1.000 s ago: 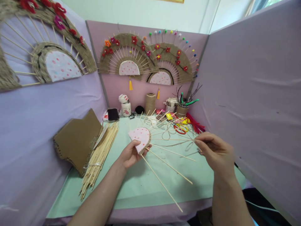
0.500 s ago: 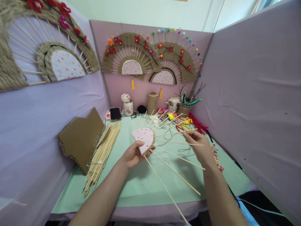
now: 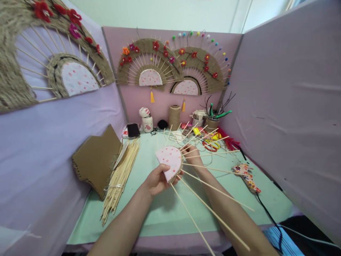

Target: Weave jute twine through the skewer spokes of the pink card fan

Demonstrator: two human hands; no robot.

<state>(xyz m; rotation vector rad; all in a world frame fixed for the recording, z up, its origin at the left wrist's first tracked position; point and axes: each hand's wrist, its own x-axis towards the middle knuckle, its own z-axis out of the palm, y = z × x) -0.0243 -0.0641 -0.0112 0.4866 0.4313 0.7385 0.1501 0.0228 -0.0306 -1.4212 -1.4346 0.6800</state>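
Observation:
My left hand [image 3: 159,179] is closed on the lower edge of a half-round fan base [image 3: 170,160], with the thumb across its white, red-spotted face. Several thin wooden sticks [image 3: 213,183] spread out from the curved rim of the base, over the table and across my right forearm. My right hand [image 3: 192,154] is behind these sticks, close to the upper right of the rim. Its fingers are bent together and partly hidden, so what they pinch does not show clearly. Loose twine [image 3: 209,160] lies on the table beside this hand.
At left are a bundle of sticks [image 3: 121,177] and brown cardboard [image 3: 93,156]. A twine spool [image 3: 174,117], a jar [image 3: 147,123] and a pot with green pliers [image 3: 212,122] stand at the back. Scissors [image 3: 210,145] and a patterned glue gun [image 3: 247,177] lie right. Finished fans [image 3: 149,46] hang behind.
My right hand has moved left from the outer part of the sticks to behind them, near the rim. The fan base shifted slightly right in view, and the glue gun is now uncovered.

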